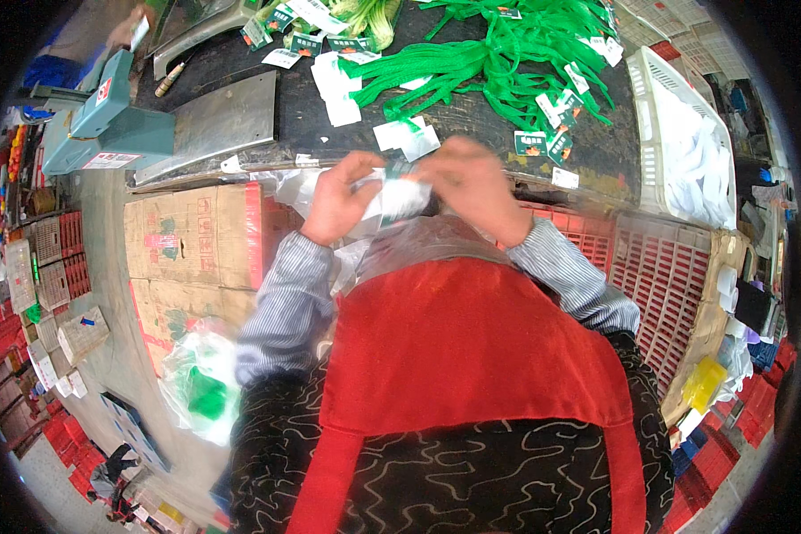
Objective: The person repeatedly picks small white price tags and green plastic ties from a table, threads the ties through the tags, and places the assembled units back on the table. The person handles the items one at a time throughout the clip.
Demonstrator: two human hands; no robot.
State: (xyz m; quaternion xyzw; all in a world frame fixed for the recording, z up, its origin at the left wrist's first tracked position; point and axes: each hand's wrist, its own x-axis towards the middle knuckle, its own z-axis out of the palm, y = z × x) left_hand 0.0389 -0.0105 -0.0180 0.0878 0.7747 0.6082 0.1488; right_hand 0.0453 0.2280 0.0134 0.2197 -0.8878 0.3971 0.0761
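Note:
My left hand (347, 198) grips the left side of a small white and dark green card tag (404, 195) just off the table's front edge. My right hand (470, 187) is bent over the tag's right side with its fingertips at it; motion blur hides whether they pinch it. Beyond my hands, several white labels (407, 137) lie on the dark worktable (454, 107). A bundle of green mesh net bags (434, 63) is spread there, with card tags (530, 143) on their ends. Leafy green vegetables (367, 20) with tags lie at the back.
A grey-green tape bag sealer (120, 133) and a metal plate (223, 113) sit at the left. A wooden-handled tool (170, 79) lies behind them. On the right stands a white plastic crate (651, 127) with white strips. Cardboard boxes (187, 233) and red crates (661, 280) flank me below.

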